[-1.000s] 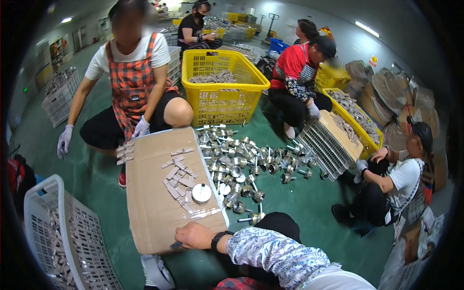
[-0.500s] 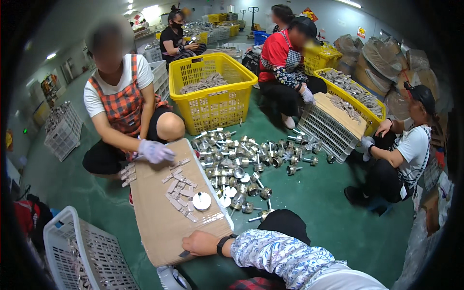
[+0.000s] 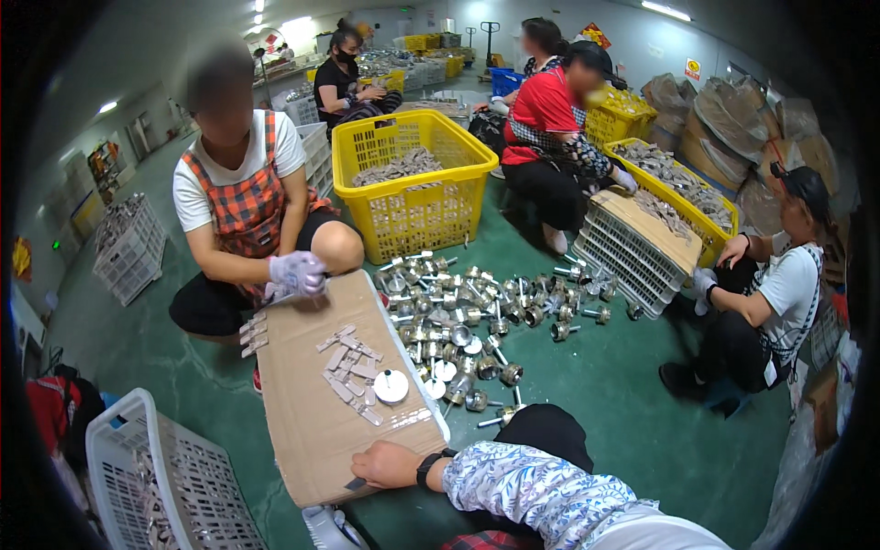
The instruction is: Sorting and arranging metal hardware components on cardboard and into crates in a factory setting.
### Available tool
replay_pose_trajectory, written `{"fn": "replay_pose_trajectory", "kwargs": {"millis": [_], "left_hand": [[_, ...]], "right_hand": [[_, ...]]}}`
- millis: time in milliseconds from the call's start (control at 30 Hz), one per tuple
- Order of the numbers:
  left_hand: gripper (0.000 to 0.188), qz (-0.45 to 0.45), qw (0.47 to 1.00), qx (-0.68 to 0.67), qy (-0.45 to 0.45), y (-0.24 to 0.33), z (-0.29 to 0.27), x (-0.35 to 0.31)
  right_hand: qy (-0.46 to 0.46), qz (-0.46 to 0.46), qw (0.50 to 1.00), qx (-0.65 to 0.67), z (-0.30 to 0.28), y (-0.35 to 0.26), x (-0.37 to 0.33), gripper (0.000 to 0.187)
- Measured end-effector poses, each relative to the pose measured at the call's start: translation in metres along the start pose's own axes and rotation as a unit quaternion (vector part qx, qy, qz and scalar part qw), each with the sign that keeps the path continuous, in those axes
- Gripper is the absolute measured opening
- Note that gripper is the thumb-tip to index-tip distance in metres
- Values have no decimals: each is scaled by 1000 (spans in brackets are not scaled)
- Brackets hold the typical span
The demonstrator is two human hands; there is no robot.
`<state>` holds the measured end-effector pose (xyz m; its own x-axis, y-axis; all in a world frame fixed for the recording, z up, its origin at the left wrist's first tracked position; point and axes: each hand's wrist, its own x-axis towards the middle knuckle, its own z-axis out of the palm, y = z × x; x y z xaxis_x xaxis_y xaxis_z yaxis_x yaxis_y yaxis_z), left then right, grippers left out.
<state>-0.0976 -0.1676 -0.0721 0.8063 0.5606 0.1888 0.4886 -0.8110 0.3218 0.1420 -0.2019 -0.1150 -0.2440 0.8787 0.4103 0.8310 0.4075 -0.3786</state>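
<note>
My right hand rests on the near edge of a cardboard sheet, its fingers curled. A small dark flat thing shows at the fingertips; its kind is unclear. A dark band circles that wrist, below a white and blue patterned sleeve. My left hand is out of view. Farther up the sheet lies a loose pile of small flat greyish strip pieces. A round white disc with a dark central knob stands beside them. Across the sheet, a co-worker's gloved hand is held over its far left corner.
Many metal cup-shaped parts with stems cover the floor right of the sheet. A yellow crate of strips stands behind. A white crate is at lower left. Co-workers crouch around, one beside a yellow crate and cardboard at right.
The view has shifted slightly. The co-worker's gloved hand has drawn back from the strips, its fingers now curled, and fewer strips lie at the pile's far end. My right hand stays in place.
</note>
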Motion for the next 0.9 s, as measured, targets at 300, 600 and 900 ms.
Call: {"fn": "replay_pose_trajectory", "kwargs": {"millis": [300, 600, 900], "left_hand": [[24, -21, 998, 52, -26, -10, 12, -6], [21, 29, 987, 152, -47, 21, 2, 7], [27, 21, 973, 195, -119, 64, -7, 24]], "right_hand": [[0, 7, 1000, 3, 6, -2, 1, 25], [43, 4, 999, -1, 11, 4, -6, 19], [97, -20, 995, -14, 16, 3, -7, 14]]}}
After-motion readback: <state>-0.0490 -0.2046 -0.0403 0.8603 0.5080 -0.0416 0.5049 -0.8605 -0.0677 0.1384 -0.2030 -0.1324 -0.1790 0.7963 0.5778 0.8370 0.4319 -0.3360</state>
